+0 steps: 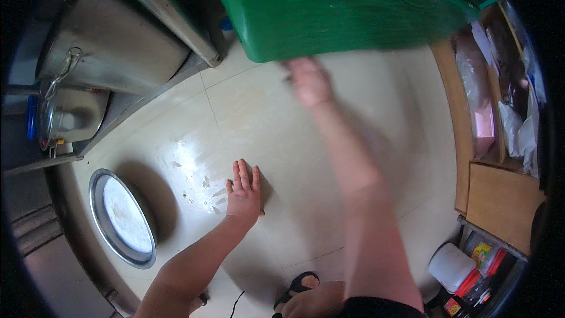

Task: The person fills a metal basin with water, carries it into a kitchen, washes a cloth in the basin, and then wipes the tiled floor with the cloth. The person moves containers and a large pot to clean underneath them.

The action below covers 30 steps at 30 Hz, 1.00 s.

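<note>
My left hand (pixel 244 196) rests palm down on the pale tiled floor (pixel 273 141), fingers spread and holding nothing. Further forward, my right hand (pixel 309 80) is blurred at the lower edge of a large green plastic container (pixel 344 13); its fingers are too smeared to tell whether they grip anything. A round metal basin (pixel 152 249) lies on the floor to the left of my left hand, its inside pale and bright. Between basin and hand, the floor shows shiny wet-looking patches and smudges.
A big metal pot (pixel 119 39) and a smaller metal vessel (pixel 79 115) stand on a low shelf at the left, beside a metal leg (pixel 163 13). Wooden shelving (pixel 446 110) with plastic-wrapped items lines the right. Red-lidded tubs (pixel 452 267) sit at lower right. My sandalled foot (pixel 304 282) is below.
</note>
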Available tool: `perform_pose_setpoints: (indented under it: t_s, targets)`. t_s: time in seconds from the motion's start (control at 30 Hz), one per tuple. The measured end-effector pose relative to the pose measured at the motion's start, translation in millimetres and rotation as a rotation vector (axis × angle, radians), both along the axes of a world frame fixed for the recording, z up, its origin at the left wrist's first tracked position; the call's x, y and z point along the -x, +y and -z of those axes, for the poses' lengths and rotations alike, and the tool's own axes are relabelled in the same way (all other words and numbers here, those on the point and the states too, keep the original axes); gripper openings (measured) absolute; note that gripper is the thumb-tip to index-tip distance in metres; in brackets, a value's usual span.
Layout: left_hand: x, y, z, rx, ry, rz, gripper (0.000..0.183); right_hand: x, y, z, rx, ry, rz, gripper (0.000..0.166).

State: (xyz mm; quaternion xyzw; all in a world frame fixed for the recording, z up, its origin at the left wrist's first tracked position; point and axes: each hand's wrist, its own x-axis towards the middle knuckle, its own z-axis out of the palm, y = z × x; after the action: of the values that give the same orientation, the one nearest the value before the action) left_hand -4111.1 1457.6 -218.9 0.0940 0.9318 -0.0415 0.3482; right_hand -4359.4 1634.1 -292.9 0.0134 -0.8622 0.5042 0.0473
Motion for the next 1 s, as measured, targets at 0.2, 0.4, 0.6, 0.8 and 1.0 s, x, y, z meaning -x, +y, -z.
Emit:
perform_pose_setpoints:
  t_s: [0.2, 0.4, 0.6, 0.8, 1.0]
  targets:
    - [4, 6, 3, 0.072, -0.039, 0.037, 0.115, 25, 87, 19, -0.948, -0.024, 0.132, 0.033]
    - [11, 8, 6, 0.04, -0.023, 0.06, 0.115, -5, -57, 41, -1.006, 0.242, -0.174, 0.034]
    - [-5, -5, 11, 0.031, 0.069, 0.037, 0.076, 5, 1, -6, -1.031, -0.02, -0.083, 0.04]
    - [-12, 5, 36, -0.032, 0.226, 0.026, 0.105, -1, -42, 25, -0.716, -0.015, -0.009, 0.03]
    - [-39, -10, 72, -0.429, 0.603, -0.133, 0.04, -151, -247, 25, -0.349, -0.062, -0.479, 0.036]
